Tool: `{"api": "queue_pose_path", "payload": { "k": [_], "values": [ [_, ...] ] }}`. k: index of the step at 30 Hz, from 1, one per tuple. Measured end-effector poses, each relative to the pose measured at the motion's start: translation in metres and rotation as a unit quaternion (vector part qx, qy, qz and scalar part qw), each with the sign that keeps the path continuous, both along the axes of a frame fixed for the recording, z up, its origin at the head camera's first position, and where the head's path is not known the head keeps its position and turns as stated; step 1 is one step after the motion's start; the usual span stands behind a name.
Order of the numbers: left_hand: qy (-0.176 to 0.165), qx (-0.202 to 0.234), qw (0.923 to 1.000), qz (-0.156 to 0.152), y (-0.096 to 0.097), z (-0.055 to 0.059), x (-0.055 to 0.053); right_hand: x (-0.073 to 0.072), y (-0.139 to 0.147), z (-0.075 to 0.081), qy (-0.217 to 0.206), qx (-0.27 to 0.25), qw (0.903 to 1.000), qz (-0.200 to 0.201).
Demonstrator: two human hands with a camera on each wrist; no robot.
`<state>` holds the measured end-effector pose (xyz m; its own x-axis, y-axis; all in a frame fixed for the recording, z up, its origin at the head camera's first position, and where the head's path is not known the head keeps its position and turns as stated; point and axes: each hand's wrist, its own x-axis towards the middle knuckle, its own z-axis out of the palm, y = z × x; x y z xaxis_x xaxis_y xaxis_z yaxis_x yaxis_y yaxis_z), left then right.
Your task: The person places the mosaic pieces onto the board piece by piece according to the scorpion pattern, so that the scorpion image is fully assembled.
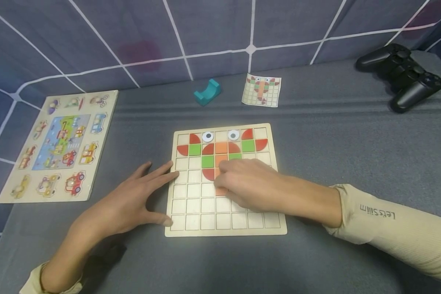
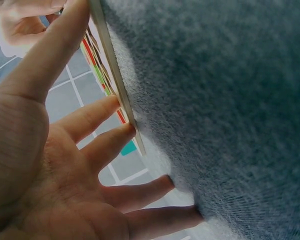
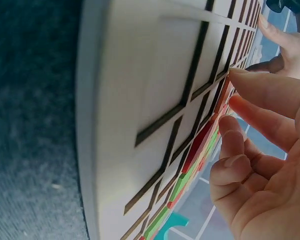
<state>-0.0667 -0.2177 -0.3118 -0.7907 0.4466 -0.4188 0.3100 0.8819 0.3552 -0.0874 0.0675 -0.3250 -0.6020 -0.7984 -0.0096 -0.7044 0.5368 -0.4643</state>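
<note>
A wooden grid board (image 1: 208,222) lies flat on the grey cloth. Red quarter-circle tiles (image 1: 182,150), green square tiles (image 1: 194,149) and two eye discs (image 1: 207,136) fill cells in its upper rows. Down the middle runs a column of orange square tiles (image 1: 221,148). My right hand (image 1: 251,185) reaches over the board from the right; its thumb and forefinger pinch the lowest orange square tile (image 1: 220,191), partly hidden under them. My left hand (image 1: 126,204) is spread at the board's left edge, with thumb and fingertips touching it.
Behind the board lie a printed pattern card (image 1: 261,90) and a teal curved block (image 1: 208,92). At the left rests a wooden vehicle puzzle (image 1: 59,149). A black game controller (image 1: 400,75) sits at the far right, near the tile-patterned backdrop (image 1: 213,28).
</note>
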Motion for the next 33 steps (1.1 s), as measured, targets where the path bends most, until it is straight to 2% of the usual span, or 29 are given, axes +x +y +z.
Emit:
{"api": "queue_pose_path", "payload": {
  "k": [15,20,26,33],
  "values": [
    [-0.006,-0.010,0.9999,0.004,0.001,0.001,0.000,-0.001,0.005,0.001,0.004,0.010,0.9999,-0.003],
    [0.000,-0.005,1.0000,0.001,0.001,0.001,0.000,-0.002,0.011,0.003,0.004,0.005,1.0000,0.007],
    [-0.002,-0.003,1.0000,-0.002,0.002,0.000,0.000,-0.003,0.044,0.012,-0.041,0.004,0.9991,-0.009],
    [-0.006,-0.003,1.0000,-0.003,0.002,0.000,0.000,0.005,0.097,0.008,-0.067,-0.015,0.9968,-0.041]
  ]
}}
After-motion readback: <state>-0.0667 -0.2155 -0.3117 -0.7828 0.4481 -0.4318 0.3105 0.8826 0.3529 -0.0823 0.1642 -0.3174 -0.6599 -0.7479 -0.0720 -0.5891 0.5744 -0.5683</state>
